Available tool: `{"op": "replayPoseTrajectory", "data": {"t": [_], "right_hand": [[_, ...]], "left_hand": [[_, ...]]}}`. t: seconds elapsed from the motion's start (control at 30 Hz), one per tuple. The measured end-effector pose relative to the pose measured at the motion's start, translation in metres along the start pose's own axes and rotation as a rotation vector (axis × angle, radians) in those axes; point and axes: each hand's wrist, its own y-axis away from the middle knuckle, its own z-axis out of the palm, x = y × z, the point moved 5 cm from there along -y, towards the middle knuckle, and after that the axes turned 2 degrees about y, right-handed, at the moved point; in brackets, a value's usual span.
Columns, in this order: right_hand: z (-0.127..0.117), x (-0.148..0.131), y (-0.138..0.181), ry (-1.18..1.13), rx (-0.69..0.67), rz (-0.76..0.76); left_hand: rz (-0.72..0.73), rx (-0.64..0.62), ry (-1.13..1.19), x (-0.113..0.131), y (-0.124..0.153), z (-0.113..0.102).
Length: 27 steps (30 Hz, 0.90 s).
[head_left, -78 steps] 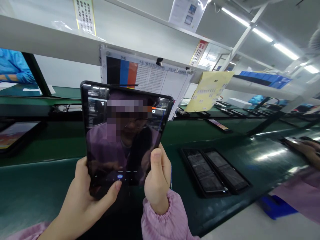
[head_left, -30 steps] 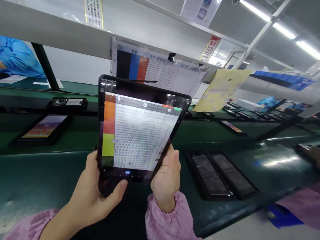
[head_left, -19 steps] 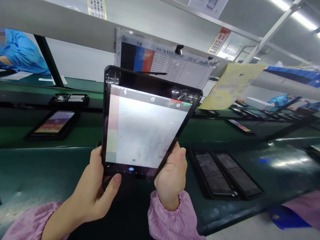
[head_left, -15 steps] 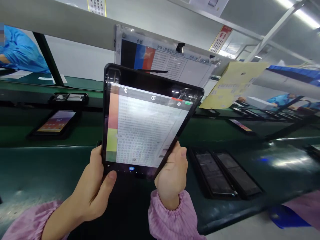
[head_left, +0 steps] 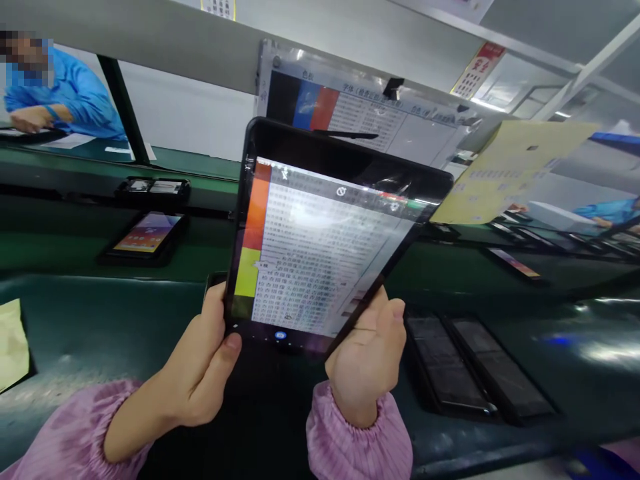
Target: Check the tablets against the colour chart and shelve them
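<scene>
Fingers [head_left: 227, 347] of left hand [head_left: 200, 373]: clamped on tablet [head_left: 320, 247] lower-left edge, thumb on bezel. Right hand [head_left: 367, 360]: fingers curled round lower-right edge. Tablet raised, tilted, clear above green table [head_left: 90, 333]; two dark devices [head_left: 475, 373] lie right, near.

One tablet [head_left: 320, 247] is held up, its lit screen showing a colour strip and a table of text. Two hands grip it: the left hand [head_left: 203, 370] at the lower left corner and the right hand [head_left: 367, 357] at the lower right edge. Two dark tablets [head_left: 480, 367] lie side by side on the green counter [head_left: 100, 327] to the right. One lit tablet [head_left: 146, 235] lies farther back on the left, and one open device [head_left: 153, 189] lies behind it. One colour chart [head_left: 360, 120] hangs above, with one yellow sheet [head_left: 515, 170] beside it. One person in blue [head_left: 65, 97] sits far left.
</scene>
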Motion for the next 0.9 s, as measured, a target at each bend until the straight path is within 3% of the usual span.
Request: {"op": "replayPoseTrajectory", "data": {"t": [0.4, 0.5, 0.6, 0.67, 0.73, 0.83, 0.9], "right_hand": [[0.001, -0.004, -0.004, 0.008, 0.007, -0.022], [0.0, -0.005, -0.007, 0.042, 0.039, -0.022], [-0.002, 0.001, -0.009, 0.04, -0.013, 0.004], [-0.009, 0.015, -0.009, 0.039, -0.042, 0.056], [-0.02, 0.038, -0.004, 0.067, -0.016, 0.145], [-0.035, 0.088, 0.012, 0.101, 0.001, 0.406], [-0.038, 0.122, 0.024, 0.111, -0.108, 0.579]], "left_hand": [[-0.09, -0.089, 0.014, -0.001, -0.004, -0.006], [-0.096, -0.137, 0.121, -0.004, -0.002, -0.003], [-0.137, -0.132, 0.308, -0.016, 0.003, -0.001], [-0.245, -0.107, 0.42, -0.031, 0.009, 0.001], [-0.462, -0.072, 0.547, -0.051, 0.02, 0.005], [-0.798, 0.018, 0.689, -0.085, 0.045, 0.012], [-0.912, 0.131, 0.693, -0.108, 0.065, 0.012]]}}
